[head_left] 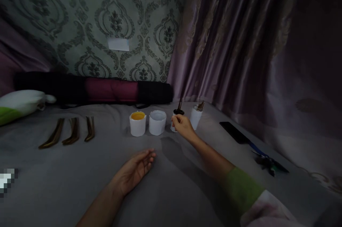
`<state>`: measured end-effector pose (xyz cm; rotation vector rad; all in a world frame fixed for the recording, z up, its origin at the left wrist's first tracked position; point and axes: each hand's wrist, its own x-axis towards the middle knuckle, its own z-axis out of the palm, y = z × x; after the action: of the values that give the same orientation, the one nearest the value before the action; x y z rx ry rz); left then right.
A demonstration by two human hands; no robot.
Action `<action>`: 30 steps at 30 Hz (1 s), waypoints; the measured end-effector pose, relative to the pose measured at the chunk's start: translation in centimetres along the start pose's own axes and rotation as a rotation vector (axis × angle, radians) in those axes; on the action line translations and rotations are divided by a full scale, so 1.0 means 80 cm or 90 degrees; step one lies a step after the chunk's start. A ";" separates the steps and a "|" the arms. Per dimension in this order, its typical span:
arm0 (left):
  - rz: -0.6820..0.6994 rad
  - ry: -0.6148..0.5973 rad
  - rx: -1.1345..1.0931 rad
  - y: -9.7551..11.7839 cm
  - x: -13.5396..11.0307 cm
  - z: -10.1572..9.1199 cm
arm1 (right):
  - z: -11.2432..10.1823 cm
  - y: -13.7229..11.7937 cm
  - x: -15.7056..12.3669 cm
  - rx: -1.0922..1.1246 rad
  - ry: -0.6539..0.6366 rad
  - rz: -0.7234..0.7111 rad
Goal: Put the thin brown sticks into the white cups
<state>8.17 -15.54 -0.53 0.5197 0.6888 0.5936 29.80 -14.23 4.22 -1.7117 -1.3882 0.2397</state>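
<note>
My right hand [184, 126] is at a small white container [173, 125] with a dark rim, from which thin dark sticks rise. Its fingers are curled closed in front of that container and hide much of it; what they grip, if anything, does not show. My left hand [139, 170] is held over the grey sheet, palm turned right, fingers loosely bent and holding nothing. Beyond it stand a white tub [137, 128] with orange-yellow contents and a white tub [157, 126] that looks pale grey inside. Behind my right hand is a taller white container [196, 117] holding thin sticks.
Three bundles of brownish bent strips [55, 134] lie at the left. A long black and maroon roll [112, 90] runs along the wall beside a white and green pillow [22, 102]. At the right are a dark flat-bladed tool [235, 132] and a dark cluster of small items [267, 164].
</note>
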 end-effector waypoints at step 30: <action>0.008 -0.087 -0.065 -0.001 0.008 -0.015 | 0.098 0.035 -0.044 0.075 -0.099 0.005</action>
<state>7.76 -14.92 -1.64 0.4650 0.5242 0.5959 25.52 -13.20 -3.61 -1.6298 -1.4499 0.4582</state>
